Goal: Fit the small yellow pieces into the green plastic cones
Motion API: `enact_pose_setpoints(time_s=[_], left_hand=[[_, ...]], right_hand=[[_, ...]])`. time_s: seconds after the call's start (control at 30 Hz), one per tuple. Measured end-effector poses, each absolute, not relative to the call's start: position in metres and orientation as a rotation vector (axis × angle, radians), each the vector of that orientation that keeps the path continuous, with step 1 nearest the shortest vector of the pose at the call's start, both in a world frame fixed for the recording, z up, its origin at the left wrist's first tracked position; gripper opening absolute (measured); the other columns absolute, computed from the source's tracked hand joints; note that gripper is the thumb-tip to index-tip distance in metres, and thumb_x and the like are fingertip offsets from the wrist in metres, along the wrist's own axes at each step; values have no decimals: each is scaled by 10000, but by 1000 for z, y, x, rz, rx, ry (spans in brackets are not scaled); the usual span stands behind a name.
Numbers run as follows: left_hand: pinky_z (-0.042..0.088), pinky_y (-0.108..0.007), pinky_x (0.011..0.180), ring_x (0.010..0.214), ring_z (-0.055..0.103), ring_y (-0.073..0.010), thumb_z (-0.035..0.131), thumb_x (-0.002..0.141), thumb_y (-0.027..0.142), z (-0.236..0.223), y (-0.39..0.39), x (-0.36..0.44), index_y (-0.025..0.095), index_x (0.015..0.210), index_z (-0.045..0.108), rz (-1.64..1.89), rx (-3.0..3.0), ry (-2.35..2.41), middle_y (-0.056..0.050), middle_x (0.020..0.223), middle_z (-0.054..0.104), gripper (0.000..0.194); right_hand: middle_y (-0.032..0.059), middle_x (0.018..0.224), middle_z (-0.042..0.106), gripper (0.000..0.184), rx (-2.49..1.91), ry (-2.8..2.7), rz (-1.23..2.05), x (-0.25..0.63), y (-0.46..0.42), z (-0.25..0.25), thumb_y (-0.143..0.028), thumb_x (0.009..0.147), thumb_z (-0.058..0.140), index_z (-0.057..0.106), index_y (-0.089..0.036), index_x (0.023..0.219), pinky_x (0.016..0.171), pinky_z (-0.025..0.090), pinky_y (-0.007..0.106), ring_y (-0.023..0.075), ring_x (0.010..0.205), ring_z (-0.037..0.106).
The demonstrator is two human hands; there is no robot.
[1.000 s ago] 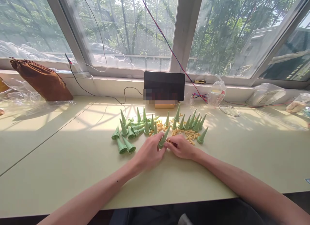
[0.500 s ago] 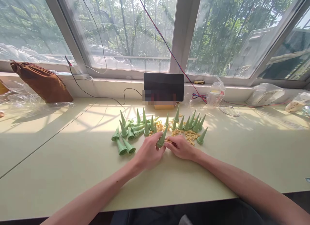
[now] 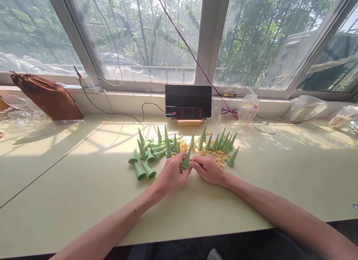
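1. Packet (image 3: 341, 118), far right of the table (image 3: 237, 219): a row of dark letters, too small to read with certainty.
2. Plastic bag (image 3: 248, 107), far side, right of centre: red print, illegible.
3. Phone (image 3: 189, 113), far centre: faint reddish marks on the dark screen, unreadable.
4. Sticker (image 3: 355, 206), near right: cut off by the picture's edge, its print illegible.

By my window (image 3: 148, 36)
Ahead of me, a phone (image 3: 190, 113) stands before a dark panel (image 3: 188, 96), above a tan block (image 3: 190, 123). To my right, a yellow-and-black cutter (image 3: 229, 95) lies on the sill (image 3: 271, 102), near a bagged cup (image 3: 248, 110). On my left, a brown drawstring bag (image 3: 46, 97) tilts beside crumpled clear plastic (image 3: 26, 119).
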State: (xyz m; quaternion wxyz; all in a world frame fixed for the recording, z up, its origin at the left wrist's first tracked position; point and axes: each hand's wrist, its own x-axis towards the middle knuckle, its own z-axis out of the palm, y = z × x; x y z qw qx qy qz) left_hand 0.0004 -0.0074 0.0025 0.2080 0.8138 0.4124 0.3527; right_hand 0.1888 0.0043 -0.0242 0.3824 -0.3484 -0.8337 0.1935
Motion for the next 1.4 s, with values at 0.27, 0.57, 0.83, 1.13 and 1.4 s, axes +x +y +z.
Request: enact_pose_setpoints(time_s=[0.27,0.57,0.83,1.13,1.4], left_hand=[[381,-231,510,513,431,-91,564,870,317,5,-8,-1,188,866,520,976,2230,1183,38,658,488,136],[359,-225,486,495,382,-81,569,873,338,5,-6,-1,191,836,502,1010,2219,1195,52,634,437,166],[391,-228,497,499,442,-90,567,873,322,5,-8,0,184,893,539,1008,2216,1162,33,651,497,142],[374,-217,493,500,411,-80,567,860,281,4,-7,0,190,840,496,1022,2256,1148,48,641,472,117],[391,-219,503,516,438,-82,563,862,291,4,-8,-1,194,797,447,977,2263,1137,49,658,465,164]], right_hand=[[-30,587,502,346,-899,-2060,468,190,5,-26,-319,998,431,517,-181,692,561,354,215,91,527,433],[-42,596,508,238,-924,-2031,494,189,4,-26,-359,982,477,570,-184,850,549,362,216,94,514,420],[-24,552,518,448,-911,-2066,503,190,5,-27,-352,1027,363,473,-184,626,573,380,220,93,511,460],[-39,578,498,257,-932,-2021,458,189,3,-25,-393,957,509,564,-183,820,533,359,222,99,511,415],[-35,519,460,489,-928,-2076,503,190,5,-26,-386,1024,353,441,-180,590,528,329,220,83,484,385]])
